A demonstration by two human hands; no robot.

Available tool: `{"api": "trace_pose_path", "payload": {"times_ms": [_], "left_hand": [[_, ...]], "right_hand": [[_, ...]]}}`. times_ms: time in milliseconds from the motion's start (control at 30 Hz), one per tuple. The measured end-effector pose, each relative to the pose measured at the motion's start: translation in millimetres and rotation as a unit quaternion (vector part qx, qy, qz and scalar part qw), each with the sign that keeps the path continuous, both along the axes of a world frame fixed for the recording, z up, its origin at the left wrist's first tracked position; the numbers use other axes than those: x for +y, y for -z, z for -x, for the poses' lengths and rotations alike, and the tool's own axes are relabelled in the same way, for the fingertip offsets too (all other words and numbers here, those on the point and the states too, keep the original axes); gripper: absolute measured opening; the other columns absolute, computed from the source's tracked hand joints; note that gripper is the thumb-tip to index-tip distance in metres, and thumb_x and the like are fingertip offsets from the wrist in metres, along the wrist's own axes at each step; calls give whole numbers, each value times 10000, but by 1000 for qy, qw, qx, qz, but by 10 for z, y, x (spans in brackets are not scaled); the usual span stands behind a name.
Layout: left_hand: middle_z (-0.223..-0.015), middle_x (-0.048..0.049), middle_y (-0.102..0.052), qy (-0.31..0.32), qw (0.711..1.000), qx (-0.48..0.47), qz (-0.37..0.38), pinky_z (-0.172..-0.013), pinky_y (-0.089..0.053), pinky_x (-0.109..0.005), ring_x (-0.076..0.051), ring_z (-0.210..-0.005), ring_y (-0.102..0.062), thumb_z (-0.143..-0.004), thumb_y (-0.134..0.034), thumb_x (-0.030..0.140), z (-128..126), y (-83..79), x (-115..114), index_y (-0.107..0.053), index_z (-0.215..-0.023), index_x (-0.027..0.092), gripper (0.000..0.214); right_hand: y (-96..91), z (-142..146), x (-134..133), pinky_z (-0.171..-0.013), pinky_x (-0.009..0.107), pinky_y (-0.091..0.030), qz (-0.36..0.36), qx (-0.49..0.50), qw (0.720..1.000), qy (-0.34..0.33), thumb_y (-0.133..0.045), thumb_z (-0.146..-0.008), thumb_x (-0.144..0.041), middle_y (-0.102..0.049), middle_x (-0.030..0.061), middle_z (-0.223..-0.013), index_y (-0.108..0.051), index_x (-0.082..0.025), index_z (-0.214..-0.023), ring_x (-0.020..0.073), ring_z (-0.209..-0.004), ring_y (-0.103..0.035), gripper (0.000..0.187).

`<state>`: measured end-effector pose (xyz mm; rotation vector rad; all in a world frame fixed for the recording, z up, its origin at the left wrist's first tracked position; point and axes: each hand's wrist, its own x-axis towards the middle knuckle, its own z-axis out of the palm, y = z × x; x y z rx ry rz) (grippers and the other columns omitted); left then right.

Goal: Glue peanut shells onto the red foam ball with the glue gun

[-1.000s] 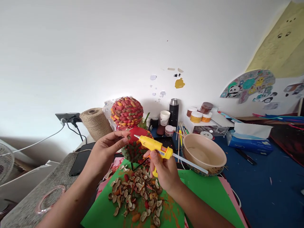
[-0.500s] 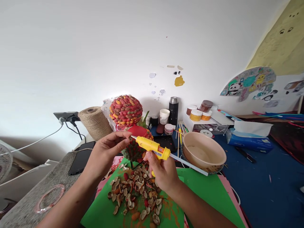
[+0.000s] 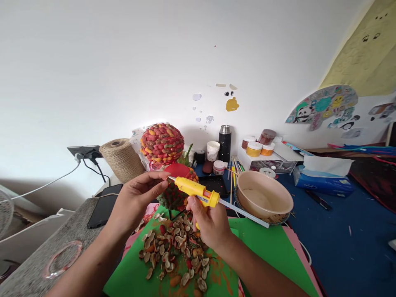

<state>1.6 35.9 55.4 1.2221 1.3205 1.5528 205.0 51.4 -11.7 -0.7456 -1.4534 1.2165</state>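
Note:
My right hand (image 3: 206, 220) is closed around a yellow glue gun (image 3: 194, 190), whose nozzle points left at my left fingertips. My left hand (image 3: 139, 197) pinches something small at the nozzle tip; I cannot make it out. Just behind the nozzle stands a red ball (image 3: 177, 170) partly covered with painted shells, on a thin stand. Below my hands, a heap of painted peanut shells (image 3: 173, 251) lies on a green sheet (image 3: 262, 251).
A tan bowl (image 3: 264, 198) sits right of the gun. A finished shell-covered ball (image 3: 161, 143), a twine spool (image 3: 121, 159), a black flask (image 3: 225, 143), paint jars (image 3: 254, 148) and a tissue box (image 3: 323, 181) line the back. A phone (image 3: 100, 204) lies left.
The view has shifted slightly; both hands and the glue gun sit a little lower and left. The grip of each hand is unchanged.

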Motion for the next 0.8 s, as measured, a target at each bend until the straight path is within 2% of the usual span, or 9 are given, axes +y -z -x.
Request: {"api": "trace_pose_path", "payload": {"times_ms": [267,467,800], "left_hand": [[-996,-94,-897,-5,1000,16,-5,-744,-636,-305,-257,-899,-784,-716,-1099,574,17,35,-16,-952,-1014,253,463],[-1039,-85,-898,-6,999,40,-18,-770,-629,-308,-260,-925,-782,-757,-1073,581,31,53,-16,-949,-1029,265,435],[-1068,-76,-895,-8,998,51,-31,-814,-628,-313,-264,-975,-775,-799,-1055,572,37,59,-15,-944,-1038,277,395]], "right_hand": [[82,26,34,-408,273,-400,-17,-6,1000,19,-625,-1058,-855,-571,1,-570,-751,-245,-851,196,-504,-574,656],[26,9,15,-397,282,-406,-5,7,1000,7,-658,-1042,-850,-664,37,-722,-771,-239,-895,167,-485,-536,638],[27,3,-7,-398,273,-410,2,-4,1000,14,-682,-1038,-839,-644,35,-697,-772,-241,-875,169,-493,-535,626]]}}
